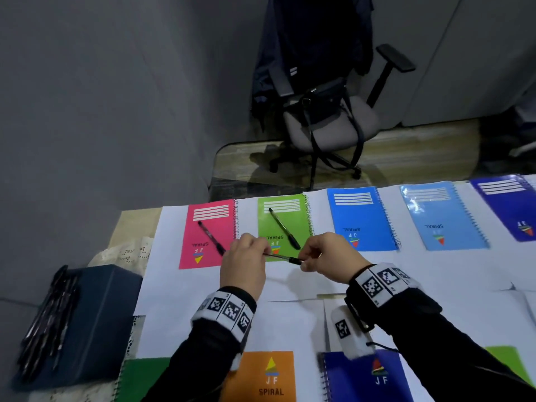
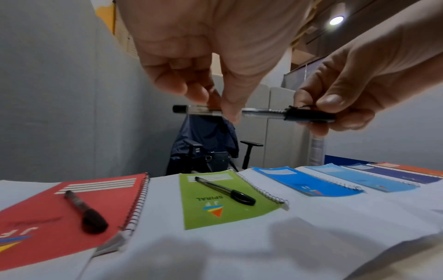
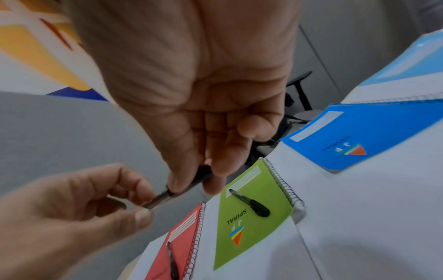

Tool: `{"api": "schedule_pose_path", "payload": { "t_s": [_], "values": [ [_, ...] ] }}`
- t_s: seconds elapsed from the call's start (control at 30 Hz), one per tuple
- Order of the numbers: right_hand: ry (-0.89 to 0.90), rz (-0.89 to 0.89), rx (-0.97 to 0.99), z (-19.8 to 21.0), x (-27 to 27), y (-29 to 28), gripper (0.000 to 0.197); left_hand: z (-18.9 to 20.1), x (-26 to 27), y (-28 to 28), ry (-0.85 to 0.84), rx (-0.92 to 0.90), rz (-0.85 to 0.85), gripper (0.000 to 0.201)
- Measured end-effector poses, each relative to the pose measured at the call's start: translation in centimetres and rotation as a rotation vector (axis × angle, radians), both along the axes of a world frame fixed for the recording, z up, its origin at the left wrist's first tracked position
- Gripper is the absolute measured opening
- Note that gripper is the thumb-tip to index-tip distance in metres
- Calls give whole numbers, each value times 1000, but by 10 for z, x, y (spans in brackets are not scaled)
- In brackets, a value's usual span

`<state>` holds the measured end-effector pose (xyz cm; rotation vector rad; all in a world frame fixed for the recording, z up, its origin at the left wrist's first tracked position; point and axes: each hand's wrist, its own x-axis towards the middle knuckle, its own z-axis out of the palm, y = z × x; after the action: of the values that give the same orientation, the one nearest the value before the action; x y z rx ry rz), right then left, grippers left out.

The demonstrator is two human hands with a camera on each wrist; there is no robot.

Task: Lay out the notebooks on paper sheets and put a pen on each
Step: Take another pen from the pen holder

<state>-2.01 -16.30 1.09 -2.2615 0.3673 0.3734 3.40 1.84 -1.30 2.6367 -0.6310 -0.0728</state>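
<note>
Both hands hold one clear pen with a black cap (image 1: 282,257) (image 2: 254,113) level above the white paper sheets (image 1: 290,323). My left hand (image 1: 243,264) pinches its barrel; my right hand (image 1: 327,253) pinches the capped end (image 3: 191,181). Behind them lies a row of spiral notebooks: the pink one (image 1: 210,233) and the green one (image 1: 282,221) each carry a pen (image 1: 211,237) (image 1: 284,228). The blue notebook (image 1: 361,219), the light blue notebook (image 1: 442,216) and the dark blue notebook (image 1: 510,204) carry no pen.
A dark box (image 1: 84,323) with several pens along its left side sits at the table's left end. Green, orange (image 1: 269,375) and blue (image 1: 365,378) notebooks lie along the near edge. An office chair (image 1: 327,111) stands beyond the table.
</note>
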Motion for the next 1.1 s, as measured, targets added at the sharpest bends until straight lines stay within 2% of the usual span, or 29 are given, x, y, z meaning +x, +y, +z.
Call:
{"api": "schedule_pose_path", "payload": {
  "t_s": [0.1,0.27,0.37,0.53,0.67,0.87,0.97,1.1],
  "values": [
    [62,-72,129,-2,-14,-21,22,-4,-7,-25,11,3,-63,15],
    [112,-86,99,-6,-28,-42,22,-10,-11,-54,88,38,-128,13],
    [104,-80,-8,-8,-34,-60,12,-14,-15,-77,102,37,-154,16],
    [111,-61,-155,-18,-35,-83,9,-22,-18,-108,117,20,-173,19],
    [130,-122,-213,-36,-33,-110,9,-31,-15,-114,138,18,-102,36],
    [105,-344,-285,-63,-15,-150,11,-54,-4,-104,314,202,41,41],
    [150,-375,-311,-76,-2,-165,14,-67,-4,-102,426,303,79,47],
    [158,-358,-335,-91,10,-174,13,-75,-6,-102,452,335,107,50]
  ]
}}
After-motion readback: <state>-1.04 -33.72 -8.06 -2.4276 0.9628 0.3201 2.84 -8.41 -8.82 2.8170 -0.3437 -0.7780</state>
